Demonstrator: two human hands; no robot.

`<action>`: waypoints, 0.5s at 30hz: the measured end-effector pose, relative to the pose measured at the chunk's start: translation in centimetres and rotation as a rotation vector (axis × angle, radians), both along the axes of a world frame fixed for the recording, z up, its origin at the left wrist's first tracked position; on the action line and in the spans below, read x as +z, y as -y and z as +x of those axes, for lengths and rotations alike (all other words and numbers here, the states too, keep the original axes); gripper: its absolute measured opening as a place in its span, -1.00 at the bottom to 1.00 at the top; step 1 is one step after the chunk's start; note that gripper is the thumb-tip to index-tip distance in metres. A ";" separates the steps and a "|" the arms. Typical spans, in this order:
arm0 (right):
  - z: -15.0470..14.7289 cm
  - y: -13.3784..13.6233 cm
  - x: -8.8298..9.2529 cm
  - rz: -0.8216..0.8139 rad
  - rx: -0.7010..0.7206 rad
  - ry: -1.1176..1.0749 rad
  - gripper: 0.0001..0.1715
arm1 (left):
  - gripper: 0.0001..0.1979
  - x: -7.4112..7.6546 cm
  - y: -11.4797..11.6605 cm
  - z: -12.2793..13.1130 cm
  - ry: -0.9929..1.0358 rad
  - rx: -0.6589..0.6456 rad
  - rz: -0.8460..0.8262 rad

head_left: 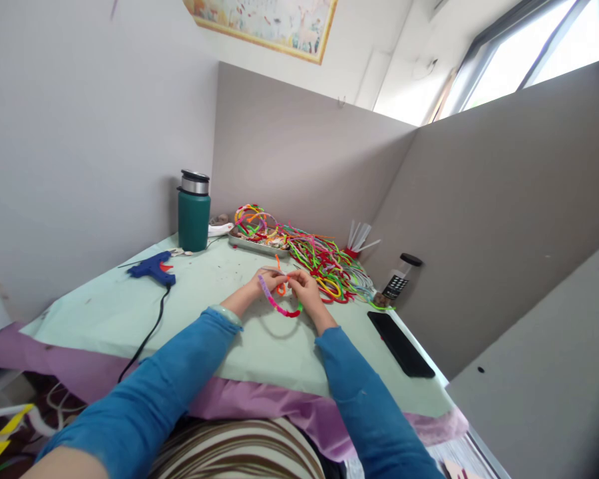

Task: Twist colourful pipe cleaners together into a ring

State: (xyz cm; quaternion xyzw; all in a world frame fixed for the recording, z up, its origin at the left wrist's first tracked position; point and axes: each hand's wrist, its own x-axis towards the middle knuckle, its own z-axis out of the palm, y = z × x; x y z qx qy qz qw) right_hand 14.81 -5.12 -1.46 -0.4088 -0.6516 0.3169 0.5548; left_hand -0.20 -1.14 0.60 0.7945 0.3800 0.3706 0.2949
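My left hand (265, 282) and my right hand (303, 286) meet over the middle of the pale green table cover (104, 313). Both are closed, pinching a curved hoop wrapped in coloured pipe cleaner (279, 306) that hangs below my fingers, pink to red to green. An orange pipe cleaner (278, 265) sticks up between the hands. Both arms wear blue sleeves. A pile of loose pipe cleaners (324, 263) lies just beyond my right hand.
A blue glue gun (152, 267) with a black cord lies at the left. A green tumbler (194, 211) stands at the back. A metal tray (259, 243) holds more pipe cleaners. A black phone (400, 343) and a dark-lidded jar (399, 276) are on the right. Grey partitions enclose the desk.
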 end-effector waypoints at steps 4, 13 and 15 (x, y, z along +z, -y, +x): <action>0.0 0.0 -0.1 0.016 -0.006 0.040 -0.84 | -0.79 0.2 -0.1 0.1 -0.076 0.032 0.026; -0.1 0.2 -0.1 0.044 -0.065 0.159 -0.81 | -0.83 0.1 -0.2 0.2 -0.027 0.087 -0.023; -0.1 0.2 0.0 0.054 -0.073 0.166 -0.82 | -0.81 0.1 -0.1 0.2 0.006 0.090 -0.035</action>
